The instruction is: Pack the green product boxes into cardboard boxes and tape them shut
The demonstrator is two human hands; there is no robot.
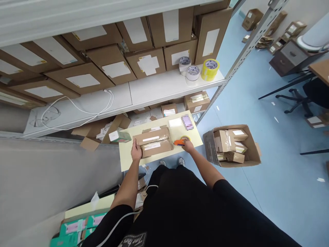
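A flat brown cardboard box (154, 141) lies on the pale yellow tabletop (123, 162), with white labels and shiny clear tape on top. My left hand (136, 151) grips its left end, thumb near the top edge, other fingers partly hidden. Just off the box's right end, my right hand (188, 145) is closed around an orange tape dispenser (179, 142). A yellow ring of tape shows by its fingers. At the table's left stands a small green and white box (120, 136). White paper (175, 122) and a blurred purple item (187, 122) lie at the far right.
Behind the table, a grey metal shelf (156, 84) carries labelled cartons, tape rolls (210, 69) and a white cable (77, 106). An open carton (232, 145) of small boxes stands on the blue floor at right. Green boxes (74, 228) sit at lower left.
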